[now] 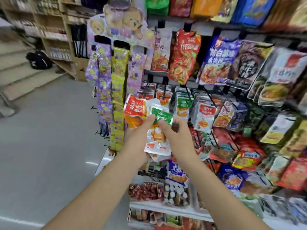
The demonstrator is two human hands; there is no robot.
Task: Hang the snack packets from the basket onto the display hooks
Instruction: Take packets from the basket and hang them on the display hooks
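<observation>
Green-topped snack packet (157,136) held upright before the display hooks (163,97), its header pinched from either side by left hand (137,138) and right hand (177,135), body hung down between them, red-topped packet (135,106) gripped in the left hand too (fanned out leftward).

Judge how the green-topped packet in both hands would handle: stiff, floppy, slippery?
Probably floppy: the green-topped packet looks wrinkled where the left hand and right hand pinch it. Likely light, since a pinch alone holds it. Its glossy film looks slippery, so it may slide against the red-topped packet beside it.
</observation>
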